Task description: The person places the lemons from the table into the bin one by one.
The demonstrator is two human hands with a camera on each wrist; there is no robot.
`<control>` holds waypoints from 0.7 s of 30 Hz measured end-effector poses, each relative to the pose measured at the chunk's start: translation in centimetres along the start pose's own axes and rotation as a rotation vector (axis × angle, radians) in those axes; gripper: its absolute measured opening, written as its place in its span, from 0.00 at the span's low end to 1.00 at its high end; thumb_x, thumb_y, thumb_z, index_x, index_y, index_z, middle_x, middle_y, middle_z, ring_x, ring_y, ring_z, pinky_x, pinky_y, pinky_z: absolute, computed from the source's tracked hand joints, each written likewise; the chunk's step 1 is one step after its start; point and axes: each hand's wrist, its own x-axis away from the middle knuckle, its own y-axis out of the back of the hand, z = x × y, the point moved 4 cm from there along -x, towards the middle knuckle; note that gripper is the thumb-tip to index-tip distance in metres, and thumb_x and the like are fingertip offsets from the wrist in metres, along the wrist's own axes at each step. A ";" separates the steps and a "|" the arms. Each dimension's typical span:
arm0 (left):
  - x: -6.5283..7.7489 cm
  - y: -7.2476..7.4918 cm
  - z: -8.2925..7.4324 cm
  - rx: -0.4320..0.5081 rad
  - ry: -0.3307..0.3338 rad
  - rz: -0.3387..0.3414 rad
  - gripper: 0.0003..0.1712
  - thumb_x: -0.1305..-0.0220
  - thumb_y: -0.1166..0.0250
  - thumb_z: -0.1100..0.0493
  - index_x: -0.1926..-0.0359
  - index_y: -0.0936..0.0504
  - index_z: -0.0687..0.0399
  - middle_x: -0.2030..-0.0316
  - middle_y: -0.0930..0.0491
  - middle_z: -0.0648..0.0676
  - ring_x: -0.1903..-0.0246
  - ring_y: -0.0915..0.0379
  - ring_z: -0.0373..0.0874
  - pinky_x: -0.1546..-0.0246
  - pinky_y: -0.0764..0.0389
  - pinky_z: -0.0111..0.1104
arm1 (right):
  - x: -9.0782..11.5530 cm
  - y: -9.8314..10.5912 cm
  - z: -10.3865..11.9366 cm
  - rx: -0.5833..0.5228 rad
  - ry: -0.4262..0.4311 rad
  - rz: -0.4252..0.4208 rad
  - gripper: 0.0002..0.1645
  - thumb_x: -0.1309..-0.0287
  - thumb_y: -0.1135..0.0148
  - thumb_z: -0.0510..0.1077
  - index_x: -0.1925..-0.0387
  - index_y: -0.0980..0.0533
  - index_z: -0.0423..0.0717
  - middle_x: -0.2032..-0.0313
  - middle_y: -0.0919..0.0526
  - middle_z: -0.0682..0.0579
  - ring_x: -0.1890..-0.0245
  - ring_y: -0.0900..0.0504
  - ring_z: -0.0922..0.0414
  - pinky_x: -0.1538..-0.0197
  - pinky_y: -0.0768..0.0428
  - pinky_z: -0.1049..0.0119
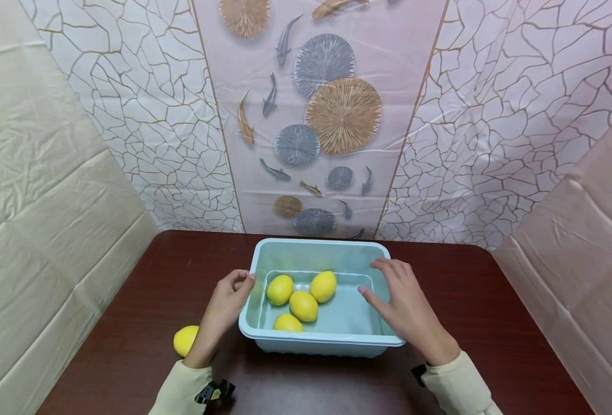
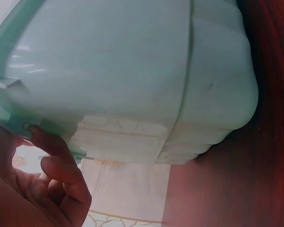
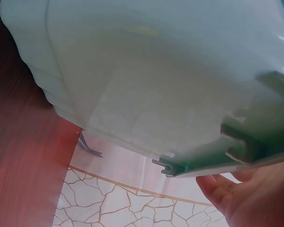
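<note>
A light blue plastic basin (image 1: 326, 340) stands upright on the table, with several yellow lemons (image 1: 303, 306) in its left half. My left hand (image 1: 231, 297) pinches the basin's left rim, thumb on top; the left wrist view shows curled fingers (image 2: 61, 161) under that rim. At the opposite side, my right hand (image 1: 406, 302) spreads its thumb and fingers over the right rim and holds no lemon. Its fingertips (image 3: 210, 187) appear beside the rim in the right wrist view. Another lemon (image 1: 185, 341) lies on the table, partly hidden behind my left forearm.
The dark red-brown table (image 1: 492, 323) extends around the basin. Behind it hangs a patterned cloth (image 1: 311, 173) with fish and round leaf shapes. Pale cloth walls (image 1: 51, 230) flank both sides. A dark strap (image 1: 214, 392) sits at my left sleeve.
</note>
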 end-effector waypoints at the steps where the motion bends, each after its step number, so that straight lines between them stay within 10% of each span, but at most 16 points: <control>1: 0.0 0.0 0.0 -0.001 0.002 0.000 0.19 0.21 0.40 0.51 0.45 0.19 0.63 0.55 0.12 0.63 0.58 0.16 0.49 0.58 0.15 0.36 | 0.1 0.0 0.0 -0.007 -0.002 -0.004 0.32 0.37 0.24 0.48 0.38 0.25 0.36 0.41 0.22 0.41 0.36 0.30 0.42 0.35 0.28 0.41; 21: 0.2 0.2 -0.1 0.032 0.001 0.016 0.20 0.21 0.40 0.51 0.44 0.19 0.64 0.53 0.12 0.67 0.58 0.15 0.52 0.61 0.16 0.34 | 3.4 3.2 -0.2 -0.013 -0.025 -0.015 0.31 0.41 0.22 0.43 0.39 0.23 0.39 0.40 0.22 0.42 0.40 0.27 0.44 0.42 0.24 0.41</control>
